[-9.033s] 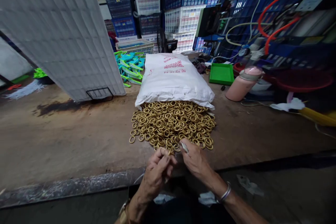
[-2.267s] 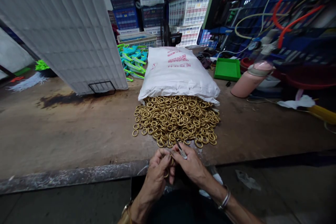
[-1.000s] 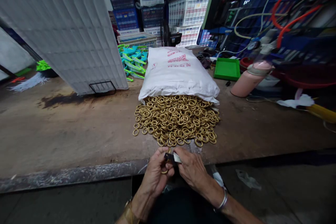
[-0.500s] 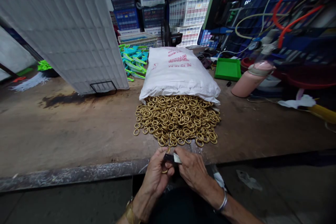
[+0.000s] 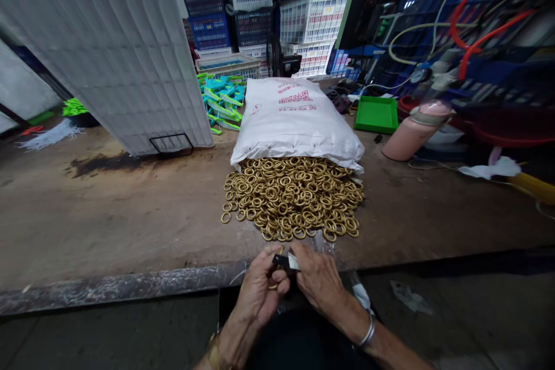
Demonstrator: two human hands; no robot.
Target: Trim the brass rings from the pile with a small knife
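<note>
My left hand [image 5: 259, 289] pinches a gold ring [image 5: 281, 250] upright between thumb and forefinger. A second gold ring [image 5: 273, 287] shows lower down, within the curled fingers of that hand. My right hand [image 5: 319, 278] is closed on a small black tool with a white part [image 5: 293, 262]; its exact kind is unclear. The tool's black end reaches left to the pinched ring, and I cannot tell whether they touch. Just beyond both hands, a pile of gold rings [image 5: 299, 199] spills from under a white sack [image 5: 299, 121] with red print.
The wooden table [image 5: 130, 231] ends at a worn front edge just by my hands. A tall pale ribbed panel [image 5: 143, 58] stands at left. Behind are turquoise-green plastic pieces [image 5: 223, 101] and stacked crates [image 5: 314, 17]. A green tray [image 5: 376, 114] and pink bottle [image 5: 416, 133] stand at right.
The black end of the tool has tilted slightly and turned against the pinched ring. My left thumb and the ring have shifted a little; both hands stay in nearly the same place.
</note>
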